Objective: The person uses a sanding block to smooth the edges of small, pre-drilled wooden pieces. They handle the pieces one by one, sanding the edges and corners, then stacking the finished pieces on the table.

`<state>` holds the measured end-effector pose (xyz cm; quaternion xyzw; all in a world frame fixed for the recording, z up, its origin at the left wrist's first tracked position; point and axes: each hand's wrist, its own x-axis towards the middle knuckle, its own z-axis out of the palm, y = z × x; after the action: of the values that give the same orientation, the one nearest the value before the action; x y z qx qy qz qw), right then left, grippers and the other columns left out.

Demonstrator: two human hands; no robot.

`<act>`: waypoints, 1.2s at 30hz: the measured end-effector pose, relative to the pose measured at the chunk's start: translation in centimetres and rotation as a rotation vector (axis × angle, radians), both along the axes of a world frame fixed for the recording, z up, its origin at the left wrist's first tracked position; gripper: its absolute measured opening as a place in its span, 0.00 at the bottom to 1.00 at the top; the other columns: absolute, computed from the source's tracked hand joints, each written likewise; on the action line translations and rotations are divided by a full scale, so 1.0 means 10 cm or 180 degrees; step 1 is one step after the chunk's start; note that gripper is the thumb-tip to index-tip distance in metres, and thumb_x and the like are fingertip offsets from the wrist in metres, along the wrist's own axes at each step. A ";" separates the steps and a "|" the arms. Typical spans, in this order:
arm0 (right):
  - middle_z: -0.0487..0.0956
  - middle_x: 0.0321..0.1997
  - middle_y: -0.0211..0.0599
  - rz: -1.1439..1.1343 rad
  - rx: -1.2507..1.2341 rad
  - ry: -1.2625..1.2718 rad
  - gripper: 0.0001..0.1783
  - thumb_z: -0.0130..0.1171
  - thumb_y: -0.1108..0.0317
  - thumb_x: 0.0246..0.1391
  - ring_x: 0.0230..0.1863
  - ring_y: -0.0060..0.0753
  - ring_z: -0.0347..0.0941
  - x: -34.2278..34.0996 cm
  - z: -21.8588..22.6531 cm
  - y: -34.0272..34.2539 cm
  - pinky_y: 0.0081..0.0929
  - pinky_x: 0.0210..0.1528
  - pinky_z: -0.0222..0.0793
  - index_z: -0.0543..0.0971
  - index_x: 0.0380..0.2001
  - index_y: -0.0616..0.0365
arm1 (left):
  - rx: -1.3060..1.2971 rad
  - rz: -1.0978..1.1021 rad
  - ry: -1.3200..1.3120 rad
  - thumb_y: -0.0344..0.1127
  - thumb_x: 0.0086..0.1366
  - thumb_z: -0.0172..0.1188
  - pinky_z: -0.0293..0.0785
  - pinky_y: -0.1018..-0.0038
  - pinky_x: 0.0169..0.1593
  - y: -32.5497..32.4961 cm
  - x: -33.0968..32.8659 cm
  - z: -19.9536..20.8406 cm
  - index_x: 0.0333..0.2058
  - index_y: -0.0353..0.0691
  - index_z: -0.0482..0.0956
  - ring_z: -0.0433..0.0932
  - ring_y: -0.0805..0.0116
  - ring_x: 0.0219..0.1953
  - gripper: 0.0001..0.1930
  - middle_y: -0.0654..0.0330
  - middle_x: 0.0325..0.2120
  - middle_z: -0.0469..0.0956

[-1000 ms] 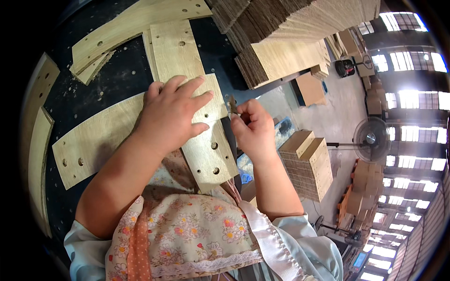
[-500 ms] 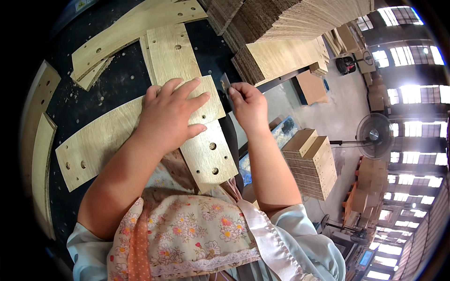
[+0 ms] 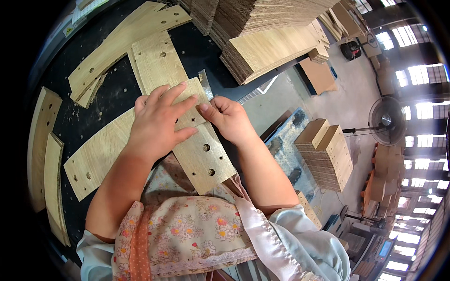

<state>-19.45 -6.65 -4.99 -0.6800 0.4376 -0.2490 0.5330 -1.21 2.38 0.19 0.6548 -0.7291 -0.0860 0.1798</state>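
Note:
My left hand [image 3: 159,119] lies spread on a pale wooden board [image 3: 190,100], fingers apart, pressing it down. From under that board a drilled wooden piece [image 3: 205,157] juts toward my apron, and a curved wooden panel [image 3: 101,152] runs off to the left. Another drilled board [image 3: 159,58] extends away above my fingers. At the right edge of the boards, my right hand [image 3: 229,119] is closed, its thumb against the edge. A thin grey blade-like strip [image 3: 205,84] sticks out beyond its fingers; its lower part is hidden.
More drilled wooden pieces lie on the black worktable [image 3: 115,96], including curved panels [image 3: 54,187] at the left. Tall stacks of boards [image 3: 262,21] stand at the far side. On the floor to the right are a board stack [image 3: 328,154] and a standing fan [image 3: 386,119].
My right hand has moved left and slightly down against the board edge, its thumb now touching it. The left hand stays spread on the boards. The whole view has shifted slightly.

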 end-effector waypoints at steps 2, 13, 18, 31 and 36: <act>0.71 0.16 0.32 -0.0028 0.0221 -0.0139 0.23 0.61 0.52 0.57 0.21 0.25 0.65 -0.01 -0.01 -0.03 0.27 0.26 0.64 0.75 0.21 0.62 | 0.0024 -0.0005 -0.0039 0.43 0.46 0.72 0.53 0.59 0.63 -0.01 -0.01 0.00 0.57 0.53 0.74 0.59 0.61 0.64 0.35 0.65 0.62 0.63; 0.76 0.23 0.34 0.0191 0.0023 0.0243 0.19 0.60 0.56 0.59 0.24 0.28 0.71 -0.02 0.19 -0.05 0.29 0.29 0.69 0.78 0.26 0.63 | -0.0001 -0.0053 0.0020 0.43 0.46 0.73 0.52 0.58 0.62 -0.02 -0.03 0.03 0.56 0.52 0.75 0.60 0.59 0.63 0.34 0.63 0.62 0.64; 0.74 0.27 0.26 0.0521 0.1700 -0.0985 0.13 0.58 0.61 0.58 0.22 0.14 0.62 -0.24 0.15 -0.01 0.15 0.21 0.55 0.75 0.39 0.59 | 0.0101 -0.0025 0.0122 0.41 0.44 0.73 0.52 0.59 0.63 0.00 -0.01 0.02 0.55 0.51 0.77 0.60 0.59 0.64 0.35 0.63 0.62 0.64; 0.73 0.27 0.27 0.0361 0.1027 -0.0724 0.15 0.62 0.69 0.56 0.30 0.19 0.67 -0.17 0.20 0.17 0.21 0.34 0.66 0.73 0.44 0.61 | 0.0094 -0.0030 0.0143 0.42 0.45 0.73 0.52 0.60 0.62 0.02 -0.01 0.04 0.55 0.51 0.77 0.60 0.61 0.64 0.34 0.63 0.62 0.64; 0.74 0.27 0.23 0.0570 0.1410 -0.0697 0.16 0.63 0.76 0.53 0.23 0.11 0.63 -0.20 0.30 0.06 0.13 0.22 0.56 0.72 0.44 0.60 | 0.0007 -0.0077 0.0101 0.43 0.47 0.73 0.52 0.60 0.63 0.02 0.01 0.00 0.55 0.52 0.76 0.59 0.61 0.65 0.33 0.64 0.63 0.64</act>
<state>-21.49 -6.02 -1.94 -0.5517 0.3591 -0.1711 0.7330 -1.11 2.62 0.23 0.6447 -0.7339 -0.0993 0.1896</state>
